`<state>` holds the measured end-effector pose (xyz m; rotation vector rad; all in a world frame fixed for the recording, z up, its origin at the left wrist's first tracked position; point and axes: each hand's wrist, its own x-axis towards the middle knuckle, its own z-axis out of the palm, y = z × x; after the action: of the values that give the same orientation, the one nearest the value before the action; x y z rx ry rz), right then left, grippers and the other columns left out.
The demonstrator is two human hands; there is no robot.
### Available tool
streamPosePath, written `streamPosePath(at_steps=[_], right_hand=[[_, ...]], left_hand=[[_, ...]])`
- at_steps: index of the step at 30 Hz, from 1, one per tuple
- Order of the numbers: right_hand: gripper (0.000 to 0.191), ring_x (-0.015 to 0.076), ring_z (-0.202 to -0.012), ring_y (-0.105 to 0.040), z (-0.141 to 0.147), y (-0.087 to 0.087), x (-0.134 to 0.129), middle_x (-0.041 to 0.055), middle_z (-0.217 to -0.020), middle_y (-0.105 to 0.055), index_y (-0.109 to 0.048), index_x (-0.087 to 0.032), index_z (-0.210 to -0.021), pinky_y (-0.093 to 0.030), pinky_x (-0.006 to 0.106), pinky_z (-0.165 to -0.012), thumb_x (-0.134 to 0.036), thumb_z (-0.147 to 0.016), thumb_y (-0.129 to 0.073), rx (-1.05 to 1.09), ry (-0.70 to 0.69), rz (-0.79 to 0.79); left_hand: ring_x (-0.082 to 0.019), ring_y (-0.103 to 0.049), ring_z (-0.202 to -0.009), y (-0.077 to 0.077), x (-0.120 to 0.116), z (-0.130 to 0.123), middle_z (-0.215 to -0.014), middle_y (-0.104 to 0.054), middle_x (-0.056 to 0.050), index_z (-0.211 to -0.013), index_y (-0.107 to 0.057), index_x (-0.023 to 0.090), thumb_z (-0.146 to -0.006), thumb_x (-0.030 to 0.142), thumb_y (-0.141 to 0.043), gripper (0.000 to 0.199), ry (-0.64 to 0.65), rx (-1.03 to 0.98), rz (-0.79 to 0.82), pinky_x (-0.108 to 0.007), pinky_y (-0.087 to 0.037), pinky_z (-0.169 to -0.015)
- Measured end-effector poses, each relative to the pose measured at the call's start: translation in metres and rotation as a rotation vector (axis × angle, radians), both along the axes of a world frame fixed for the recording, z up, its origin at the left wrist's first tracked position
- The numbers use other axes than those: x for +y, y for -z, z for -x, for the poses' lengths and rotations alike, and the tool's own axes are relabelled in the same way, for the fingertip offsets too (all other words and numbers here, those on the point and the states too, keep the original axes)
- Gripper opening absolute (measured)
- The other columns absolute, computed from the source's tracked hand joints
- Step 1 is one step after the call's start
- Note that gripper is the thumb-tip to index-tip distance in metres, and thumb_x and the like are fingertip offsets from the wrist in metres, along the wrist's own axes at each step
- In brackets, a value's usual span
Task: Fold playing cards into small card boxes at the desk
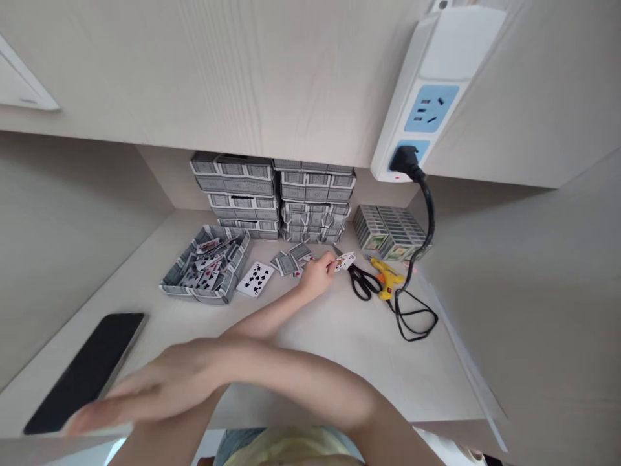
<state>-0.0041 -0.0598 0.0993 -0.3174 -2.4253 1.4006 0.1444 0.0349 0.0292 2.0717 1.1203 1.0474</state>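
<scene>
My arms cross over the desk. My left hand reaches far forward, its fingers pinched on a playing card, perhaps more than one, beside the black-handled scissors. Slightly blurred, my right hand stretches to the left over my left forearm, fingers extended with nothing seen in them, close to a black phone. Loose face-down cards lie left of my left hand. A ten of spades lies face up beside a basket made of cards, which contains loose cards.
Stacked card-built boxes line the back. Card packs stand at the back right. A yellow glue gun lies near its looped black cable. A power strip with a plug hangs on the upper panel.
</scene>
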Motion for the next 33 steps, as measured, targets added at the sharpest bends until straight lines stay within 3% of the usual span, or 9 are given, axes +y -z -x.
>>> streamPosePath(at_steps=[1,3,5,9,11,15,18,24,33], right_hand=[[0.021,0.0067,-0.076,-0.063,-0.02,-0.012,0.004,-0.0136,-0.091,-0.068,-0.064,-0.032,-0.089,-0.046,0.013,-0.063,-0.044,-0.076,-0.053,-0.011,-0.013,-0.024],[0.026,0.0093,-0.073,-0.063,-0.066,-0.027,0.009,-0.0054,-0.092,-0.068,-0.062,-0.026,-0.097,-0.046,0.018,-0.066,-0.041,-0.083,-0.045,0.077,0.353,-0.028],[0.028,0.0105,-0.068,-0.062,-0.115,-0.025,0.014,-0.0014,-0.082,-0.067,-0.061,-0.022,-0.098,-0.047,0.02,-0.063,-0.039,-0.084,-0.044,0.225,0.661,0.022],[0.033,0.0121,-0.057,-0.056,-0.199,0.011,0.029,0.0014,-0.066,-0.06,-0.06,-0.016,-0.087,-0.043,0.022,-0.05,-0.042,-0.084,-0.04,0.38,1.389,0.034],[0.033,0.0115,-0.051,-0.052,-0.223,0.035,0.035,-0.0004,-0.059,-0.056,-0.058,-0.015,-0.084,-0.04,0.022,-0.046,-0.044,-0.081,-0.042,0.369,1.539,0.069],[0.038,0.0088,-0.035,-0.038,-0.229,0.077,0.033,-0.0062,-0.043,-0.043,-0.052,-0.017,-0.07,-0.03,0.021,-0.034,-0.053,-0.078,-0.044,0.318,1.417,0.297],[0.044,0.008,-0.029,-0.032,-0.218,0.093,0.028,-0.0082,-0.038,-0.038,-0.049,-0.018,-0.071,-0.024,0.021,-0.029,-0.06,-0.078,-0.037,0.344,1.261,0.508],[0.049,0.0089,-0.029,-0.037,-0.21,0.097,0.024,-0.0068,-0.038,-0.045,-0.051,-0.018,-0.075,-0.028,0.021,-0.028,-0.065,-0.075,-0.038,0.381,1.204,0.595],[0.047,0.0086,-0.03,-0.04,-0.198,0.093,0.019,-0.0052,-0.04,-0.047,-0.051,-0.017,-0.072,-0.031,0.02,-0.028,-0.062,-0.077,-0.038,0.419,1.259,0.51]], left_hand=[[-0.012,-0.057,-0.06,-0.001,-0.003,0.005,-0.067,-0.063,-0.001,-0.074,-0.054,0.018,-0.079,0.026,-0.048,0.011,0.0,-0.034,0.024,-0.021,-0.039,-0.056],[-0.012,-0.058,-0.06,-0.002,-0.009,0.018,-0.065,-0.062,0.0,-0.071,-0.052,0.018,-0.076,0.026,-0.052,0.01,-0.028,-0.154,0.115,-0.021,-0.04,-0.055],[-0.013,-0.058,-0.058,-0.003,-0.015,0.033,-0.059,-0.06,0.002,-0.069,-0.051,0.018,-0.072,0.026,-0.056,0.011,-0.078,-0.307,0.255,-0.022,-0.041,-0.052],[-0.015,-0.058,-0.05,-0.003,-0.021,0.06,-0.052,-0.058,0.003,-0.066,-0.047,0.018,-0.069,0.027,-0.059,0.016,-0.128,-0.48,0.425,-0.024,-0.043,-0.046],[-0.015,-0.059,-0.049,-0.002,-0.023,0.066,-0.054,-0.061,0.002,-0.066,-0.045,0.018,-0.063,0.028,-0.064,0.022,-0.115,-0.612,0.59,-0.026,-0.047,-0.048],[-0.016,-0.063,-0.058,0.0,-0.029,0.066,-0.061,-0.065,0.0,-0.069,-0.047,0.016,-0.056,0.03,-0.071,0.031,-0.058,-0.75,0.778,-0.03,-0.051,-0.056],[-0.015,-0.063,-0.057,0.003,-0.034,0.066,-0.061,-0.065,0.001,-0.069,-0.048,0.016,-0.054,0.033,-0.073,0.034,-0.059,-0.751,0.801,-0.029,-0.051,-0.055],[-0.012,-0.058,-0.048,0.009,-0.04,0.071,-0.056,-0.063,0.001,-0.066,-0.049,0.015,-0.058,0.037,-0.07,0.032,-0.066,-0.697,0.702,-0.023,-0.045,-0.048],[-0.01,-0.053,-0.044,0.013,-0.047,0.07,-0.052,-0.06,0.002,-0.063,-0.05,0.015,-0.066,0.039,-0.064,0.028,-0.1,-0.638,0.576,-0.021,-0.04,-0.045]])
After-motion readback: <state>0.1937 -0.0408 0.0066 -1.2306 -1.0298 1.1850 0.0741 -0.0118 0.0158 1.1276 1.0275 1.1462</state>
